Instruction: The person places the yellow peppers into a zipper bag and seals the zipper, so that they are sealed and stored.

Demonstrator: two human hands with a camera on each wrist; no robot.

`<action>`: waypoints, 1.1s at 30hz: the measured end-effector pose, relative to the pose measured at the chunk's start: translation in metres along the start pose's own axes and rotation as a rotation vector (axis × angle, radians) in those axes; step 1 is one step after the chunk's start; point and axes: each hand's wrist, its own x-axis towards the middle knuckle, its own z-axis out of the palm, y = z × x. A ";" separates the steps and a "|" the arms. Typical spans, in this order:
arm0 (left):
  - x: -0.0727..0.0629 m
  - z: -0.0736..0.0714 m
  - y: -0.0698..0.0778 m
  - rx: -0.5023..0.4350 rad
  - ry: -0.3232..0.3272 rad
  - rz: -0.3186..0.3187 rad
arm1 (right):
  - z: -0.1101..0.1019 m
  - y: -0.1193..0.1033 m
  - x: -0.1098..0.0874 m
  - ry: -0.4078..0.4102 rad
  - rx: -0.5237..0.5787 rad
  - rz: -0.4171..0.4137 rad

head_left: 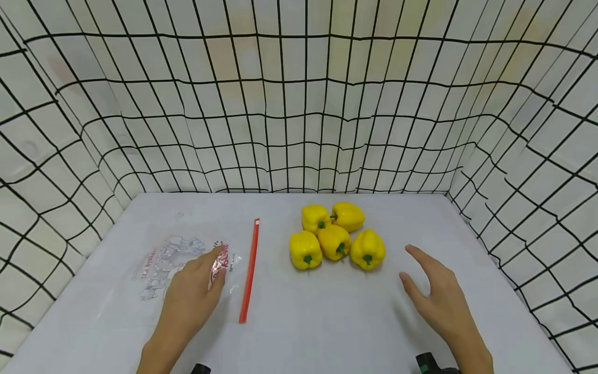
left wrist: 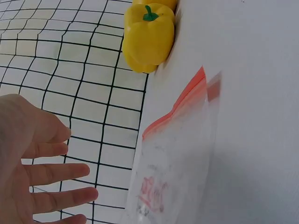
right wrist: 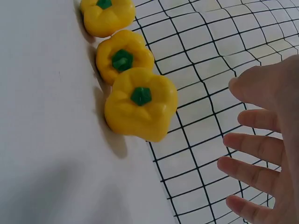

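Note:
Several yellow bell peppers (head_left: 334, 241) with green stems sit in a cluster right of the table's middle. A clear zip bag (head_left: 173, 259) with printed drawings and a red zip strip (head_left: 250, 275) along its right edge lies flat on the left. Over the bag hovers my left hand (head_left: 193, 288), fingers extended and holding nothing; the left wrist view shows those fingers spread beside the bag (left wrist: 173, 172). My right hand (head_left: 441, 298) is held to the right of the peppers, thumb and fingers apart. In the right wrist view its fingers are spread, away from the nearest pepper (right wrist: 140, 105).
A white table (head_left: 327, 332) carries everything. White walls with a black grid net (head_left: 303, 114) rise behind it and at both sides. Dark wrist-camera parts (head_left: 434, 363) show at the lower edge.

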 end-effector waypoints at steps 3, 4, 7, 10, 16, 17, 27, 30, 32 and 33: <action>-0.001 0.006 0.003 -0.021 -0.017 -0.048 | 0.005 -0.009 0.001 -0.015 0.021 0.033; -0.002 0.008 0.004 -0.030 -0.021 -0.062 | 0.008 -0.013 0.001 -0.017 0.027 0.051; -0.002 0.013 0.006 -0.044 -0.041 -0.099 | 0.018 -0.024 0.002 -0.001 0.077 0.100; -0.002 0.018 0.007 -0.058 -0.074 -0.133 | 0.033 -0.035 0.003 0.026 0.137 0.125; -0.002 0.030 0.009 -0.081 -0.087 -0.157 | 0.060 -0.055 0.009 0.017 0.255 0.111; -0.002 0.032 0.009 -0.081 -0.087 -0.159 | 0.064 -0.059 0.010 0.011 0.277 0.117; -0.011 0.048 0.011 -0.024 -0.169 -0.175 | 0.106 -0.100 0.014 -0.026 0.380 0.218; -0.013 0.051 0.010 0.020 -0.197 -0.178 | 0.114 -0.110 0.017 -0.050 0.392 0.218; -0.013 0.052 0.011 0.034 -0.221 -0.191 | 0.118 -0.115 0.019 -0.068 0.395 0.209; -0.013 0.052 0.011 0.039 -0.237 -0.199 | 0.120 -0.117 0.020 -0.073 0.392 0.205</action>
